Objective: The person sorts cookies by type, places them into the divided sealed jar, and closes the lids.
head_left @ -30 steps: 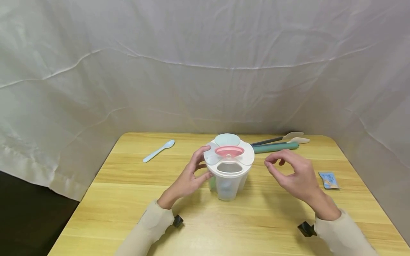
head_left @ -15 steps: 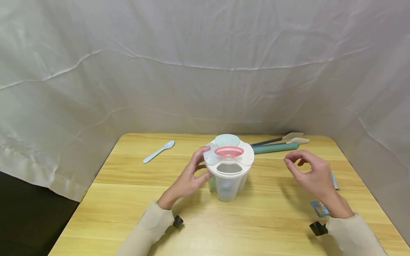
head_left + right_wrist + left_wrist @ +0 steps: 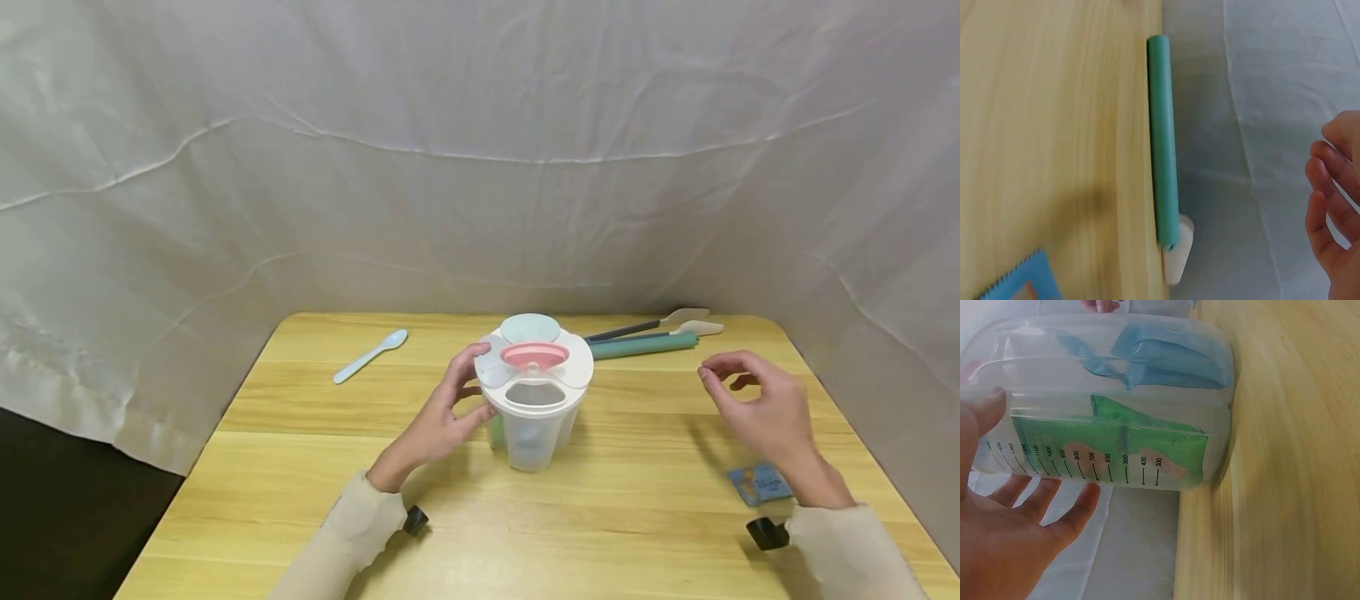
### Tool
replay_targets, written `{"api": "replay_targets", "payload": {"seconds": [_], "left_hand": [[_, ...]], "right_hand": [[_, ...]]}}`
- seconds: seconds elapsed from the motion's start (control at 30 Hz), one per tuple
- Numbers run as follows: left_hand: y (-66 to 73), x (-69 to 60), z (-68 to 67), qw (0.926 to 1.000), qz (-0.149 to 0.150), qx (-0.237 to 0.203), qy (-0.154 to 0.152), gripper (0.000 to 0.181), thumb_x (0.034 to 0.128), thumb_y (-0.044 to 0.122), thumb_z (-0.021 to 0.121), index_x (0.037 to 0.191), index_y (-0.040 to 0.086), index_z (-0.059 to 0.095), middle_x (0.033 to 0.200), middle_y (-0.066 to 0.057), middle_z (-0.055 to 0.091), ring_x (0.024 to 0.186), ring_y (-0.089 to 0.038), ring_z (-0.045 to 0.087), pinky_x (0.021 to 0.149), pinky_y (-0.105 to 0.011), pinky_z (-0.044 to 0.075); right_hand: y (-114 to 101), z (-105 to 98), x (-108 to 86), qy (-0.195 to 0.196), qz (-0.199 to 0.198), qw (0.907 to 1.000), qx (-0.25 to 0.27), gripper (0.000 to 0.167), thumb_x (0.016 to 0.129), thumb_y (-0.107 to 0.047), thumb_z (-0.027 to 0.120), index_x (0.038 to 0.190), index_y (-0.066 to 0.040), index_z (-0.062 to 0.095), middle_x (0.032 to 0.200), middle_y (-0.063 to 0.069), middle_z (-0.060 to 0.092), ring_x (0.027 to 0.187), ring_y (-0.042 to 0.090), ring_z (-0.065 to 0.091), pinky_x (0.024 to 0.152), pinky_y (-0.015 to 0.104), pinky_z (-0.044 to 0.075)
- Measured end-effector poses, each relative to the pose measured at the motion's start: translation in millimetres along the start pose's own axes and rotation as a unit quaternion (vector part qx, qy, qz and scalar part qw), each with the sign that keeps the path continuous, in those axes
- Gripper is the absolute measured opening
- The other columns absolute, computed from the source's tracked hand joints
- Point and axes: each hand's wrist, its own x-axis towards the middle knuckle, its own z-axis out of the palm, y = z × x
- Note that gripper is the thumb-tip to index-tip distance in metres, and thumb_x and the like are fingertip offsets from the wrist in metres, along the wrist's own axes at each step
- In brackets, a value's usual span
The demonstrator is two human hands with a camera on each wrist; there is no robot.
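A clear plastic container (image 3: pixel 534 437) stands upright on the table, under a white lid with rounded covers, one of them pink (image 3: pixel 535 356); the front opening in the lid is uncovered. My left hand (image 3: pixel 442 429) grips its left side, fingers and thumb round the upper part. In the left wrist view, green packets (image 3: pixel 1166 447) and blue packets (image 3: pixel 1175 362) lie in separate compartments behind the clear wall. My right hand (image 3: pixel 765 408) hovers on the right, fingers loosely bent and holding nothing. Below its wrist a small blue packet (image 3: pixel 757 483) lies on the table, partly hidden.
A pale blue spoon (image 3: pixel 371 356) lies at the back left. Behind the container, at the back right, are a green stick-shaped thing (image 3: pixel 645 344) and two dark-handled utensils with pale ends (image 3: pixel 686 316). Curtains hang around the table (image 3: pixel 300 467).
My right hand has moved right, away from the container. The blue packet under its wrist has come into view, while the one farther back is now hidden. The left hand stays put.
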Motion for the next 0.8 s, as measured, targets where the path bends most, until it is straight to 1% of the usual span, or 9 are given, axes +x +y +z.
{"api": "replay_targets", "payload": {"seconds": [0.1,0.37,0.57,0.8], "left_hand": [[-0.1,-0.2,-0.1,1.0000,0.002,0.001,-0.001,0.084,0.1012,-0.002,0.072,0.169,0.017,0.026,0.167,-0.020,0.045,0.148,-0.042,0.053,0.115,-0.040,0.056],[0.0,-1.6,-0.4,1.0000,-0.002,-0.003,0.001,0.084,0.1009,-0.003,0.072,0.169,0.017,0.027,0.168,-0.019,0.044,0.149,-0.042,0.052,0.116,-0.042,0.056],[0.3,-0.7,0.4,1.0000,-0.007,-0.004,0.000,0.083,0.1009,-0.003,0.071,0.168,0.017,0.027,0.167,-0.018,0.045,0.150,-0.040,0.052,0.117,-0.042,0.056],[0.3,0.8,0.5,1.0000,0.008,0.000,-0.001,0.082,0.1017,-0.003,0.071,0.168,0.016,0.027,0.168,-0.021,0.044,0.148,-0.045,0.053,0.115,-0.049,0.056]], "right_hand": [[8.7,-4.7,-2.4,0.004,0.024,0.9997,-0.006,0.020,0.084,0.008,0.084,0.099,-0.006,0.081,0.091,-0.027,0.070,0.085,-0.020,0.061,0.075,0.001,0.048],[36.1,-17.0,-9.4,0.016,0.079,0.9967,-0.008,0.017,0.087,0.007,0.083,0.101,-0.003,0.080,0.089,-0.034,0.068,0.082,-0.021,0.062,0.072,-0.001,0.048],[54.6,-28.1,-17.0,0.005,0.118,0.9918,-0.048,0.009,0.092,-0.001,0.082,0.100,-0.003,0.078,0.084,-0.036,0.063,0.078,-0.022,0.058,0.070,-0.002,0.046],[73.2,-36.1,-25.6,-0.010,0.156,0.9860,-0.058,0.009,0.094,-0.007,0.082,0.102,-0.004,0.078,0.083,-0.041,0.061,0.077,-0.024,0.056,0.068,-0.003,0.045]]}}
